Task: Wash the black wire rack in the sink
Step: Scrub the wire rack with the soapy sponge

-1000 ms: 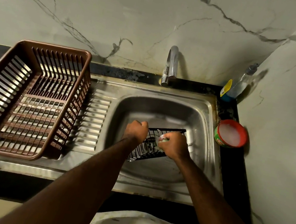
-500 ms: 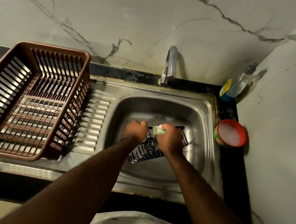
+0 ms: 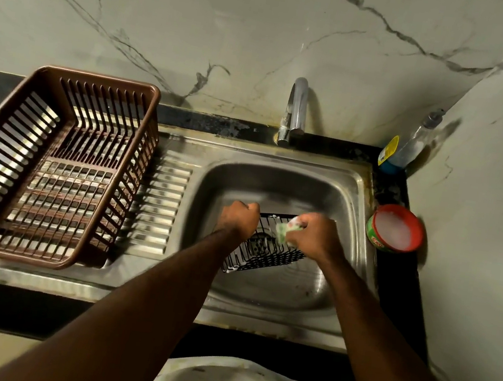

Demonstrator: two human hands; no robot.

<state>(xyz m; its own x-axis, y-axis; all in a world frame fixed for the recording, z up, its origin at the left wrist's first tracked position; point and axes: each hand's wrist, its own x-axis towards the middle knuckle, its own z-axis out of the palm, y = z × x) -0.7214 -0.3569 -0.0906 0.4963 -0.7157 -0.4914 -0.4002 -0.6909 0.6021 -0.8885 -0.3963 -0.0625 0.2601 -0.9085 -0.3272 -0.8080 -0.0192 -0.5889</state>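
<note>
The black wire rack (image 3: pixel 261 258) is held tilted inside the steel sink (image 3: pixel 280 183). My left hand (image 3: pixel 239 219) grips its left upper edge with curled fingers. A green and white scrub pad (image 3: pixel 286 230) is pressed against the rack's upper right part, gripped by my right hand (image 3: pixel 315 237). Much of the rack's upper rim is hidden behind both hands. The sink drain shows through the wires.
A brown plastic dish basket (image 3: pixel 51 167) stands on the drainboard at left. The tap (image 3: pixel 296 109) rises behind the sink, not running. A red-rimmed tub of soap (image 3: pixel 396 230) and a bottle (image 3: pixel 408 148) sit on the black counter at right.
My right hand with the scrub pad has moved along the rack, first up and left, then back right. The rack has tilted slightly; my left hand stays put.
</note>
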